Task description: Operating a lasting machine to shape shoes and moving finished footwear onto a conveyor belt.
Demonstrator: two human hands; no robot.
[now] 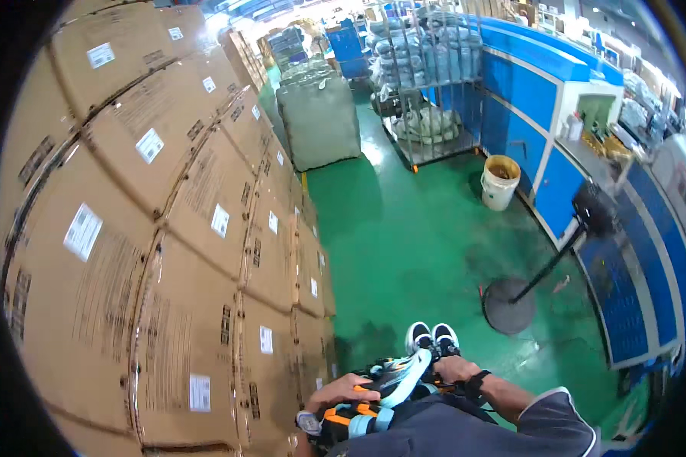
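Observation:
Against my body, low in the view, is a black bundle with light-blue straps (409, 378) and orange parts; its exact kind I cannot make out. My left hand (344, 391), with a watch at the wrist, is closed on its left side, fingers curled by an orange piece. On the other side, my right hand (457, 370) is closed at the bundle's right edge, a black band round its wrist. What its fingers hold is hidden. My black-and-white shoes (432, 337) stand together on the green floor just beyond.
Stacked brown cartons (190, 335) form a wall close on my left. To the right stand a round-based black pole stand (509, 306), a white bucket (500, 183) and blue machinery (560, 179). Ahead are a covered grey-green block (318, 118) and a wheeled cage cart (434, 148) with wrapped bundles.

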